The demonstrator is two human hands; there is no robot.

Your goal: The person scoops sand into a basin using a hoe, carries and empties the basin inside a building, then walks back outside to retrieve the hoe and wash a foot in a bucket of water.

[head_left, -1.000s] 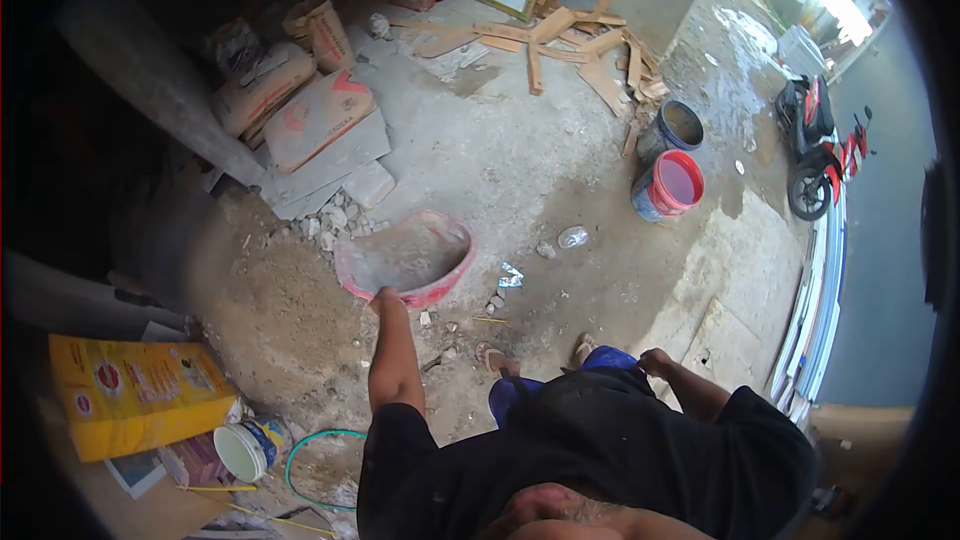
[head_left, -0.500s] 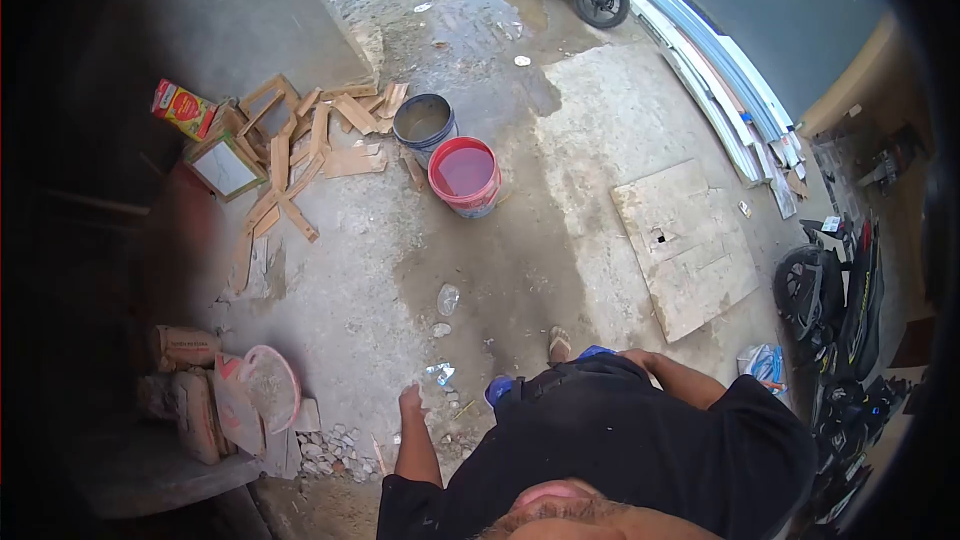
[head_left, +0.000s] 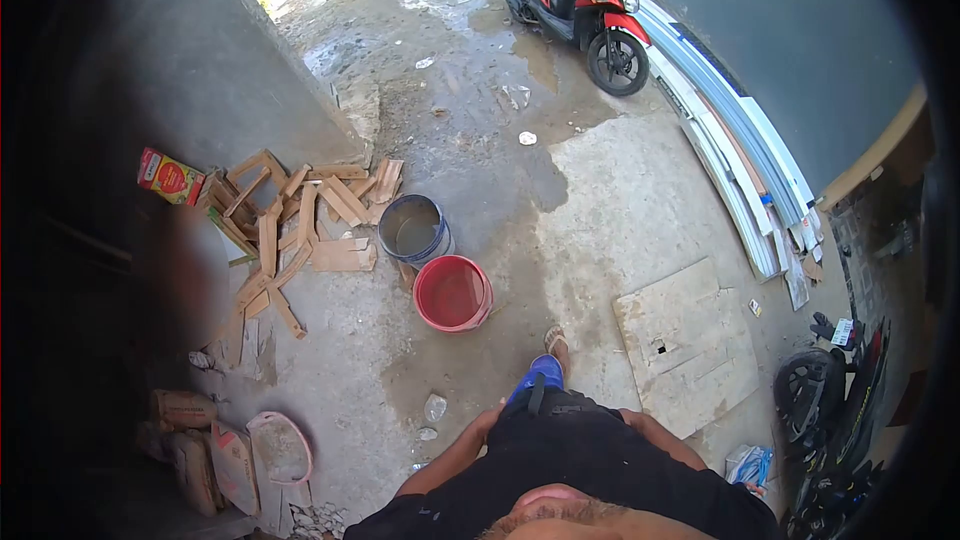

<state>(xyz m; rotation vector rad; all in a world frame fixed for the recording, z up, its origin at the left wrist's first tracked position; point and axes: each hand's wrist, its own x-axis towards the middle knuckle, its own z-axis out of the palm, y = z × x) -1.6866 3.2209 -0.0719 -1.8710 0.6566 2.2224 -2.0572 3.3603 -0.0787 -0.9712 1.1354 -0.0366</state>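
My left hand (head_left: 488,422) is at the left hip against the dark clothing, with its fingers mostly hidden. At the other side of the waist, my right hand (head_left: 632,420) is largely covered by the black shirt (head_left: 580,470), so its fingers do not show. Nothing held is visible in either hand. Ahead on the wet concrete stands a red bucket (head_left: 453,328) with liquid in it. Touching or just behind it is a dark bucket (head_left: 447,240) holding murky water. One sandalled foot (head_left: 557,345) shows below the blue shorts (head_left: 540,372).
Broken wooden pieces (head_left: 268,245) lie to the left beside a wall (head_left: 250,80). A red scooter (head_left: 590,10) stands at the far right, near long metal profiles (head_left: 725,150). A flat slab (head_left: 690,340) lies right; bags (head_left: 185,410) and a pink-rimmed tub (head_left: 308,445) sit left.
My left hand has moved from hanging out at the side to the hip. The view has tilted up, showing more of the scooter, and the buckets appear lower. One foot has come forward.
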